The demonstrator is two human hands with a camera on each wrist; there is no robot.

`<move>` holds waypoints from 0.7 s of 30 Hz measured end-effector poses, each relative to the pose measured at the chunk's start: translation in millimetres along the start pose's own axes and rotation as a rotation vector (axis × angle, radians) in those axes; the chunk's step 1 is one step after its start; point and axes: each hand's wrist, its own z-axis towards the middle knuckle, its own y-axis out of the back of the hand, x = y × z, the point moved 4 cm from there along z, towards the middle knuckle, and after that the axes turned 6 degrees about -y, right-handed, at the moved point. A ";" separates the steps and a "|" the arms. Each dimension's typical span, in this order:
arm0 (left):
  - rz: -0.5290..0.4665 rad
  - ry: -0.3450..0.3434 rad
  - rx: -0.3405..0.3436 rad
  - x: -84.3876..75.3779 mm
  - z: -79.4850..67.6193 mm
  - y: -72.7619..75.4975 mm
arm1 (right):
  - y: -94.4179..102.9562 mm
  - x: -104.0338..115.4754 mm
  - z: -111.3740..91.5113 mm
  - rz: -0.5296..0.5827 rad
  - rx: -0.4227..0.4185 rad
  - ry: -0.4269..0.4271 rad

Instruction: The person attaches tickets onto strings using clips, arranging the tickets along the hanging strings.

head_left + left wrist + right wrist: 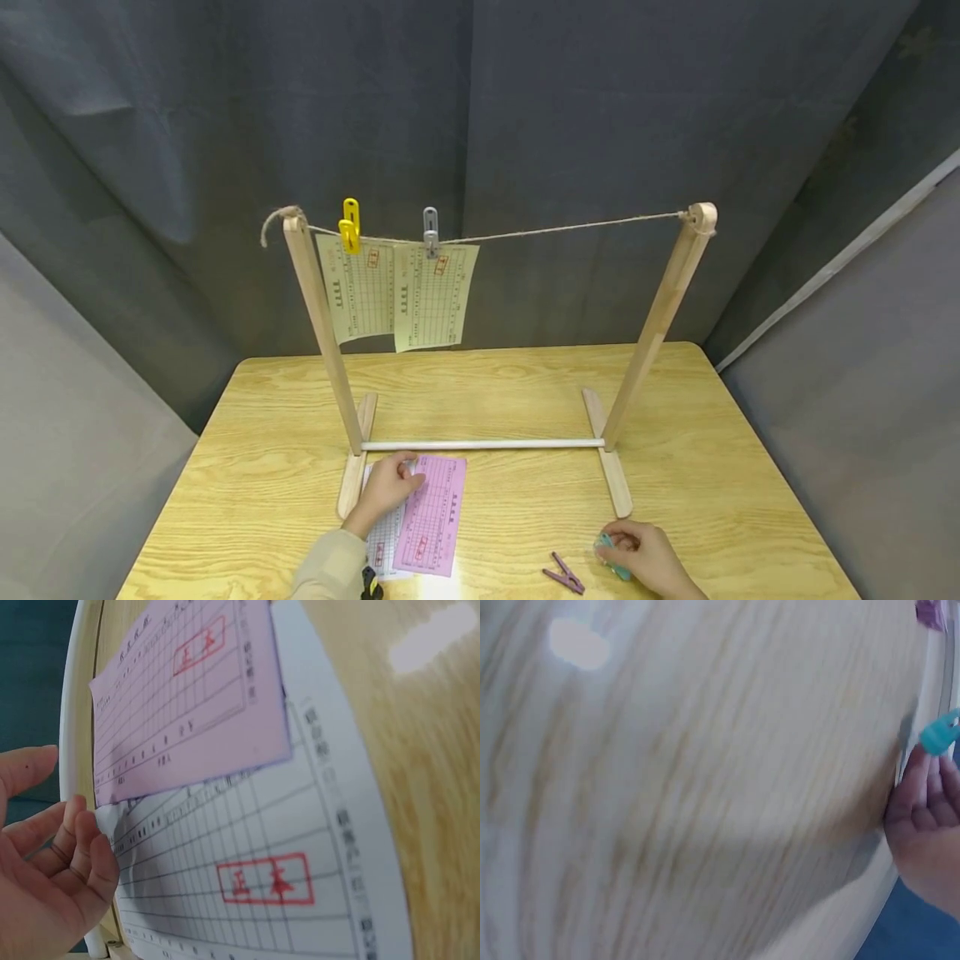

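Observation:
My left hand (386, 492) is over the far left part of a pink printed form (438, 525). Under the pink form's left side lies a white printed form (386, 542) with a red stamp. In the left wrist view the thumb stands apart from the bent fingers (94, 862), whose tips are right at the white form's edge, with nothing pinched. Low at the right, my right hand (648, 558) holds a teal clothespin (617, 567) between thumb and fingers; the right wrist view shows the clothespin at the fingertips. A purple clothespin (564, 573) lies to its left.
A wooden stand with left (322, 325) and right posts (660, 317) carries a string (562, 228). Two yellow forms hang there side by side, one under a yellow clip (350, 227), the other under a grey clip (431, 232). A white bar (483, 444) joins the feet.

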 end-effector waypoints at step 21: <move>0.062 -0.017 0.090 5.8 4.9 -12.8 | 21.2 15.8 -2.1 0.542 0.082 -0.069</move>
